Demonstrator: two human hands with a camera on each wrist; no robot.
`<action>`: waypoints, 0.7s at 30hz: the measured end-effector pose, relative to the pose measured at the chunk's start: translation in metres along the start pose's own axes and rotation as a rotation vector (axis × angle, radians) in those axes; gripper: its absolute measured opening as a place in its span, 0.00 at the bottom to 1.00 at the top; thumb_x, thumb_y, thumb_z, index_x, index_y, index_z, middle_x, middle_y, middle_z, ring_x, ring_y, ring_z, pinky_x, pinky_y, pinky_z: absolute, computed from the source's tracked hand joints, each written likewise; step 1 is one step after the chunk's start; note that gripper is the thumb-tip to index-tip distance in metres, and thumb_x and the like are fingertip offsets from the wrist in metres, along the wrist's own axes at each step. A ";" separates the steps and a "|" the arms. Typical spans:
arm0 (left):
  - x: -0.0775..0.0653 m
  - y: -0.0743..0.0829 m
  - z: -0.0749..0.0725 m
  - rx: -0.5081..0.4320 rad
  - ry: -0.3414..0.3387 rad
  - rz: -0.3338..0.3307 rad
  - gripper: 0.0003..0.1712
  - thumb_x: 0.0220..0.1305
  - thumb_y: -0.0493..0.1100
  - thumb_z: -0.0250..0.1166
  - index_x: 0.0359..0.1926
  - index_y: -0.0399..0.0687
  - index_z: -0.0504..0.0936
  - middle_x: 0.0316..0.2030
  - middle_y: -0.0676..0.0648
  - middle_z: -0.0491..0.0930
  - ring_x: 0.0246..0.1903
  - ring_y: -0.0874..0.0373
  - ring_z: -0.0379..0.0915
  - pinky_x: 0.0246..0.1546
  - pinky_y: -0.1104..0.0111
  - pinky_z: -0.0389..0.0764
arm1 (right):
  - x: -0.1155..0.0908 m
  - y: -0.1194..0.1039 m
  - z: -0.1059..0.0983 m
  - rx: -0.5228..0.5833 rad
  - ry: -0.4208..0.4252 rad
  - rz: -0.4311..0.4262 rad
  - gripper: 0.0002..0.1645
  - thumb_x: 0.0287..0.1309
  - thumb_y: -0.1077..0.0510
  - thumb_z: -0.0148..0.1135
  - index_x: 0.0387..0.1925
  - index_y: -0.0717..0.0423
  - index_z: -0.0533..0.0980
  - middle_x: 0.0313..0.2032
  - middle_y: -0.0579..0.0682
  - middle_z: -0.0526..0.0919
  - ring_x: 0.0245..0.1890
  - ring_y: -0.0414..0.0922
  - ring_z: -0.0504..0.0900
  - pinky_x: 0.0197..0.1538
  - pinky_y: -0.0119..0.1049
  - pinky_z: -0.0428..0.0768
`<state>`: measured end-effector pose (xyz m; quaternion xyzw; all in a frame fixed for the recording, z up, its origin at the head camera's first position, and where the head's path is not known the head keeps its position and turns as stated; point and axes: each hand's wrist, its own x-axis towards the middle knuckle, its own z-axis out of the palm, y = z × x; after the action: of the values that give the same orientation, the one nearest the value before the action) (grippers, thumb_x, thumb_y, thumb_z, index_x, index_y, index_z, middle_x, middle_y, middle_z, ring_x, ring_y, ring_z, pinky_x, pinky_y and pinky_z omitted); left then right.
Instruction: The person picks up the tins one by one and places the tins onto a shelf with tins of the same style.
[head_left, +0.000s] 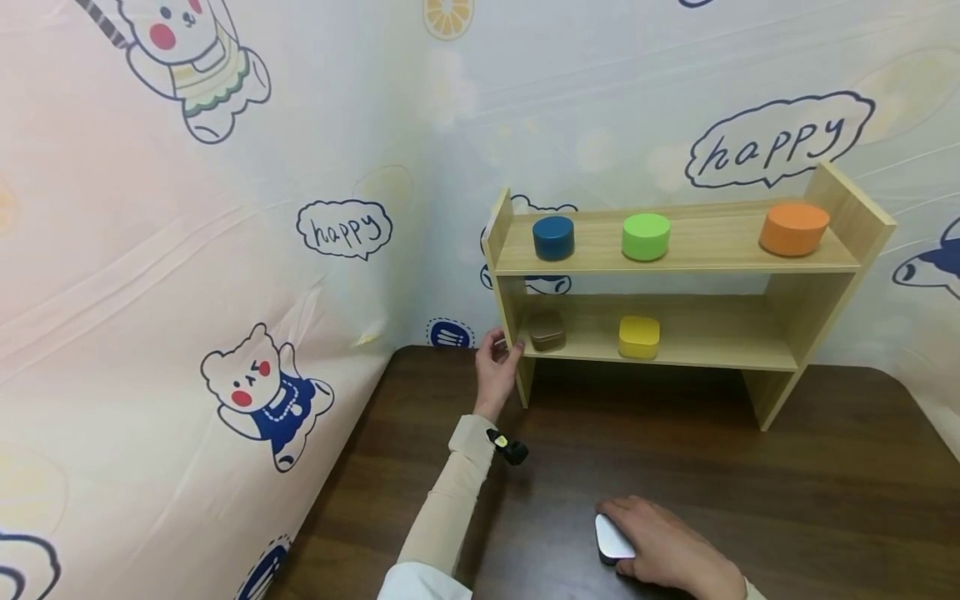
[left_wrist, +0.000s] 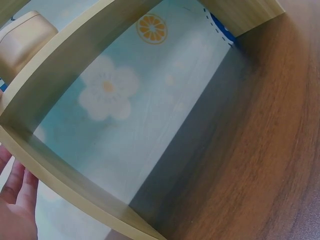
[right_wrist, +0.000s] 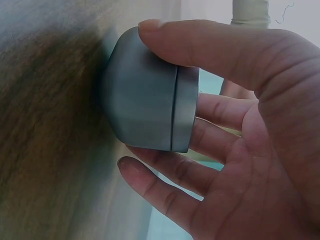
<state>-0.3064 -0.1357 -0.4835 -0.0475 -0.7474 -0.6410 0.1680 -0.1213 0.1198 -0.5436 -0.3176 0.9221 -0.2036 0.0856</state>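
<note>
A two-tier wooden shelf [head_left: 675,283] stands on the brown table [head_left: 570,492]. My left hand [head_left: 497,375] grips the edge of its left side panel near the lower board; in the left wrist view the fingers [left_wrist: 22,187] lie along the panel's outer side. Low over the table, my right hand [head_left: 667,542] holds a small rounded box [head_left: 612,540] with a white top and dark side. The right wrist view shows this box [right_wrist: 145,95] as grey with a lid seam, the thumb [right_wrist: 175,42] on one side and fingers on the other.
On the upper board stand a blue box [head_left: 553,238], a green box [head_left: 646,237] and an orange box [head_left: 794,229]. The lower board bears a brown box [head_left: 547,330] and a yellow box [head_left: 639,337]. Printed curtains [head_left: 360,125] hang behind and left.
</note>
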 end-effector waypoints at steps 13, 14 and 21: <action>0.001 -0.001 0.000 -0.011 -0.004 -0.001 0.20 0.64 0.39 0.63 0.56 0.37 0.74 0.55 0.35 0.76 0.55 0.43 0.76 0.57 0.56 0.80 | 0.000 0.001 -0.008 0.001 0.015 -0.012 0.36 0.38 0.51 0.78 0.53 0.49 0.75 0.44 0.41 0.81 0.41 0.40 0.78 0.41 0.43 0.79; 0.000 -0.002 -0.001 -0.012 -0.001 0.001 0.20 0.64 0.39 0.63 0.56 0.37 0.74 0.55 0.35 0.76 0.55 0.43 0.76 0.57 0.56 0.80 | 0.000 0.001 -0.008 -0.003 0.020 -0.018 0.36 0.38 0.51 0.78 0.52 0.49 0.75 0.44 0.41 0.81 0.41 0.40 0.78 0.40 0.42 0.78; 0.001 0.000 0.000 -0.002 0.000 0.005 0.20 0.64 0.39 0.64 0.55 0.37 0.74 0.55 0.35 0.76 0.55 0.43 0.76 0.56 0.57 0.80 | -0.001 0.005 -0.010 0.000 0.043 -0.034 0.33 0.38 0.50 0.78 0.50 0.48 0.76 0.42 0.38 0.80 0.38 0.37 0.77 0.38 0.39 0.77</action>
<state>-0.3075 -0.1362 -0.4835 -0.0496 -0.7467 -0.6412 0.1697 -0.1261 0.1271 -0.5364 -0.3288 0.9182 -0.2121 0.0622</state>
